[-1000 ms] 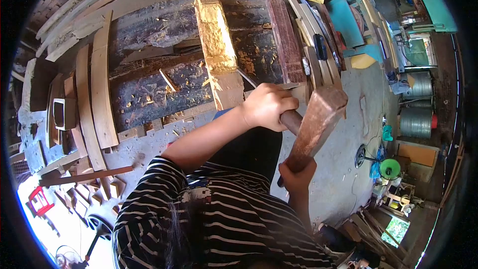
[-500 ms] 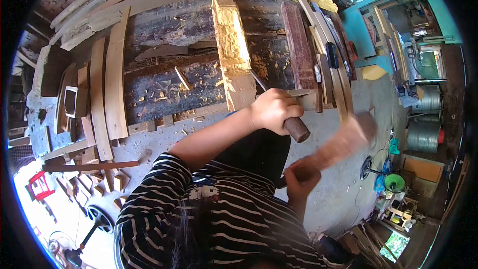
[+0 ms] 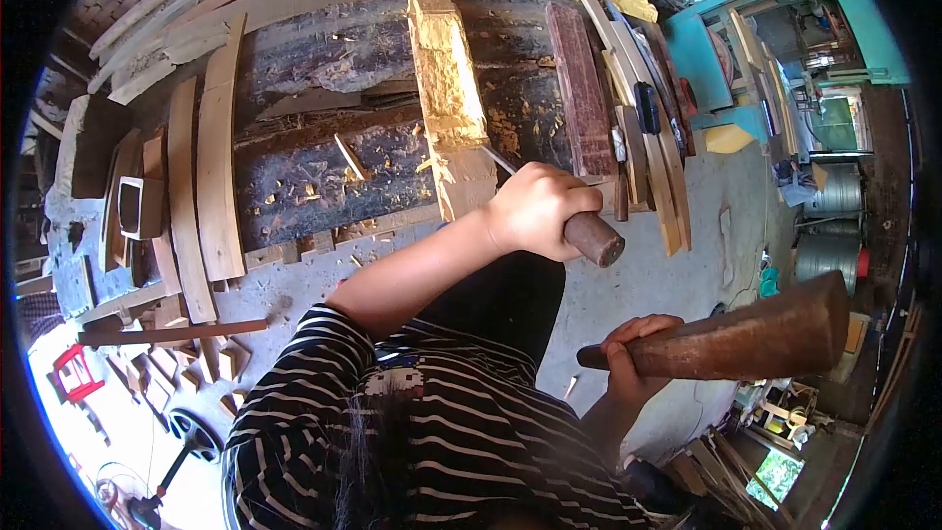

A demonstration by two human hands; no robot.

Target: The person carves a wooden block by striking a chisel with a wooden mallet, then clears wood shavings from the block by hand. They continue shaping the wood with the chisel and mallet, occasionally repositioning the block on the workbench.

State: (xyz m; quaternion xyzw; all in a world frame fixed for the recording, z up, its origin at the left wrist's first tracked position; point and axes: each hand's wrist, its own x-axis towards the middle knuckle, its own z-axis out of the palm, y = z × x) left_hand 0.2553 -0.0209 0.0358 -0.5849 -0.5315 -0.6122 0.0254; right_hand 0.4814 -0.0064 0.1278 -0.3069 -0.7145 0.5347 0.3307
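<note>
My left hand [image 3: 545, 208] is wrapped around the dark wooden handle of a chisel [image 3: 596, 238]. Its metal blade points up and left, with the tip against the edge of a hollowed pale wood beam [image 3: 469, 169]. A rough, chipped recess runs along the beam's upper face. Lower right, my right hand [image 3: 633, 348] grips the narrow end of a heavy brown wooden mallet [image 3: 751, 336]. The mallet's thick end points right, well apart from the chisel handle.
The beam lies across a dark, chip-strewn workbench [image 3: 334, 172]. A reddish plank [image 3: 586, 88] and several narrow boards [image 3: 653, 152] lie to its right, long planks [image 3: 218, 157] to its left. Wood offcuts [image 3: 186, 363] and a red stool [image 3: 76, 373] are on the floor.
The mallet has swung right and down, away from the chisel, and my right hand has shifted slightly right. My left hand still holds the chisel at nearly the same spot.
</note>
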